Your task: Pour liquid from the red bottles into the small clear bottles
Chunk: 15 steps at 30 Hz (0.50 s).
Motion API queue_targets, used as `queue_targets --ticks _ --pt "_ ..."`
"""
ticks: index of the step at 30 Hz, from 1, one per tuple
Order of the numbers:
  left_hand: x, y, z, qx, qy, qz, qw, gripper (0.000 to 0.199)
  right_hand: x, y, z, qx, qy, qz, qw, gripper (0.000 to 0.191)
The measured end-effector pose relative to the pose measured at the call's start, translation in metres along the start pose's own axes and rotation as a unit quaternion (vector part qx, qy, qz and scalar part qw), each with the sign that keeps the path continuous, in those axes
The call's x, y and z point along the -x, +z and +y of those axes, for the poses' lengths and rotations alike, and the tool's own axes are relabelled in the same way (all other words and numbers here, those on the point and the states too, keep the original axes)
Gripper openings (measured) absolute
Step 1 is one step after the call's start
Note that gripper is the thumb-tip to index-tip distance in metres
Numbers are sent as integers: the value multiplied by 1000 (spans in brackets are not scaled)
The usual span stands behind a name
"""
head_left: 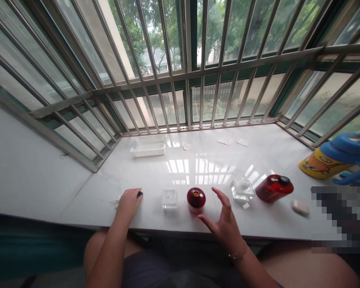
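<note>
My left hand (128,202) rests at the left of the white counter, its fingers closed on a small black cap (139,194). Something clear pokes out beside that hand, mostly hidden. A round red bottle (196,202) stands upright with its neck uncovered and an orange spot in the opening. Just to its right, my right hand (225,218) is open, thumb and fingers spread apart, with nothing in it. A square clear glass container (169,199) sits between the left hand and the bottle.
Right of my right hand are a second clear glass container (242,190), a red bottle with a black top (274,188) and a pale oval object (300,208). A blue and yellow jug (333,158) stands far right. A white basket (148,148) lies near the barred window.
</note>
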<state>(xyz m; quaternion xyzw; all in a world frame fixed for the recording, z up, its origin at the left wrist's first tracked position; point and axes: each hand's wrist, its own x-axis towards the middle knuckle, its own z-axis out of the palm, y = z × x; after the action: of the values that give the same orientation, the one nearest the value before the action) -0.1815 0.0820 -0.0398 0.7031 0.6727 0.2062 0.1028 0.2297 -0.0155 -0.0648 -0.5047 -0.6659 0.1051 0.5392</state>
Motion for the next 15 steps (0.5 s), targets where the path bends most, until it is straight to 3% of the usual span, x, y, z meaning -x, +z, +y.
queue_targets --ticks 4,6,8,11,15 --pt "-3 -4 2 19 -17 2 1000 27 -7 -11 -13 17 -38 31 999 81" --pt "0 -5 16 52 -38 11 998 31 -10 -15 -21 27 -53 37 998 68" --pt "8 -4 43 168 -73 17 983 40 -14 -19 -31 31 -70 37 996 58" --pt "30 -1 104 458 -92 -16 884 55 -23 -20 -51 13 -102 21 994 54" --pt "63 5 185 634 -98 -142 754 58 -33 -16 -76 -28 -140 -13 990 58"
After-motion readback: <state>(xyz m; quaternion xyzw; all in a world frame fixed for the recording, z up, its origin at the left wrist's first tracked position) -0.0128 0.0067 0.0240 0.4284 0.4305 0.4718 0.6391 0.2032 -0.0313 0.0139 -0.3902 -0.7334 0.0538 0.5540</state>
